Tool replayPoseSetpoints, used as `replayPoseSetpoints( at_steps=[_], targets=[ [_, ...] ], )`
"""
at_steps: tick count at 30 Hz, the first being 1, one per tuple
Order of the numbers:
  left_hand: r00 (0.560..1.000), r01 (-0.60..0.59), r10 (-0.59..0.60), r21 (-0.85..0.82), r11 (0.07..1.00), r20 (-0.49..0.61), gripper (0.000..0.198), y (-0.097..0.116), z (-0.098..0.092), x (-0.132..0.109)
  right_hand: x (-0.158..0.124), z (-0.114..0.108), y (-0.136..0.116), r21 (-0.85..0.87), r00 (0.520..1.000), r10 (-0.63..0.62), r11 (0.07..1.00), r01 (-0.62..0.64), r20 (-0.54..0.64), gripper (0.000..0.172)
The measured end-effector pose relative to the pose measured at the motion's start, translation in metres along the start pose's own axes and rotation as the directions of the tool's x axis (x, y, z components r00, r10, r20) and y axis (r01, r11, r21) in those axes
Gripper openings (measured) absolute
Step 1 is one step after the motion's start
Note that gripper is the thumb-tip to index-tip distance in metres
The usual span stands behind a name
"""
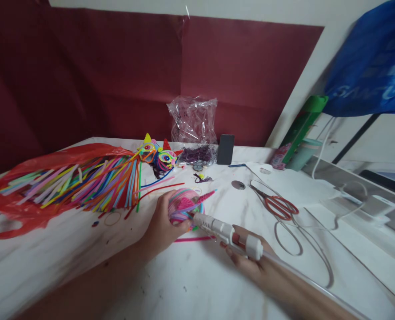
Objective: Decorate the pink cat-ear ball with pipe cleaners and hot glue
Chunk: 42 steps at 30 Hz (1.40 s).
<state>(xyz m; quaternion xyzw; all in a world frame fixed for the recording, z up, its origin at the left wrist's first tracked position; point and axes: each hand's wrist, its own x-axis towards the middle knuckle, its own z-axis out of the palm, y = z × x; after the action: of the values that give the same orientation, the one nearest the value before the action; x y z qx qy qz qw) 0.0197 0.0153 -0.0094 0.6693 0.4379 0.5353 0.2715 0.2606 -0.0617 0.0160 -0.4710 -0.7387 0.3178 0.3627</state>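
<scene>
Left hand (163,229) clamped on left side of round striped piece (179,202); right hand (250,267) wrapped round glue gun (217,228).

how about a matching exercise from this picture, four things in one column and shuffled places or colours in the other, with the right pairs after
Things:
1. glue gun
2. scissors
3. phone
4. pipe cleaners

Place or colour:
A. upright, beside a clear plastic bag
B. spread partly over a red plastic bag
C. white, held in the right hand
D. orange-red handles

Right pairs: 1-C, 2-D, 3-A, 4-B
</scene>
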Motion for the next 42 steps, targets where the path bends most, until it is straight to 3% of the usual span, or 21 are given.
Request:
replayPoseSetpoints(
  at_steps=[3, 12, 26, 42],
  targets=[
    [1.0, -0.013, 0.013, -0.008, 1.0, 0.003, 0.075, 0.0, 0.0001, 0.0001, 0.0006, 0.0007, -0.0007, 0.022, 0.999, -0.003, 1.0, 0.002, 0.049, 0.021],
    [0.998, 0.051, -0.051, -0.002, 0.999, -0.024, 0.075, -0.0032, -0.0002, -0.0013, 0.0008, -0.0006, -0.0014, 0.011, 1.0, -0.019, 1.0, 0.019, 0.022, 0.02],
    [1.0, -0.003, 0.002, -0.021, 1.0, -0.026, 0.075, -0.0026, 0.001, -0.0001, 0.0018, 0.0008, -0.0023, -0.049, 0.998, -0.056, 0.997, 0.056, -0.005, 0.028],
    [1.0, 0.003, -0.003, 0.016, 1.0, -0.023, 0.075, -0.001, 0.0006, -0.0007, 0.0021, 0.0005, -0.0033, -0.06, 0.998, -0.064, 0.996, 0.063, -0.018, 0.025]
  ],
)
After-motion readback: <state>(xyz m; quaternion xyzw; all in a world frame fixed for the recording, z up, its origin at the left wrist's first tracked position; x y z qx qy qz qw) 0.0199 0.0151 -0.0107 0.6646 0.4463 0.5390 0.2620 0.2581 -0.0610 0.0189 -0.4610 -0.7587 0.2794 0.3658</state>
